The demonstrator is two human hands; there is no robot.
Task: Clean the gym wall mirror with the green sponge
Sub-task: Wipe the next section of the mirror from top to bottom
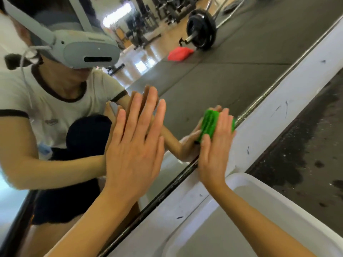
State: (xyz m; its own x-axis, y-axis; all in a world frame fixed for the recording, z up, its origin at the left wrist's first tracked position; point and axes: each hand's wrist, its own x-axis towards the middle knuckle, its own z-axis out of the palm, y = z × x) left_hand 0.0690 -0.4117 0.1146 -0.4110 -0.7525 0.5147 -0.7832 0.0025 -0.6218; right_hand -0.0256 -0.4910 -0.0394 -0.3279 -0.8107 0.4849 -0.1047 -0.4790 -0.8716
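Note:
The wall mirror (213, 76) fills the upper left of the view, its lower edge running diagonally. My left hand (133, 145) lies flat against the glass with fingers straight and spread. My right hand (215, 147) presses the green sponge (210, 122) against the mirror right at its bottom edge, fingers straight over the sponge. The sponge is ridged and bright green; my fingers cover much of it. The glass reflects both hands and the person wearing a headset.
A white ledge (278, 112) runs below the mirror, marked with dark scuffs. A white plastic basin (241, 180) sits under my right forearm. Dark speckled floor (306, 154) lies to the right. Reflected: a barbell with plates and a red bag.

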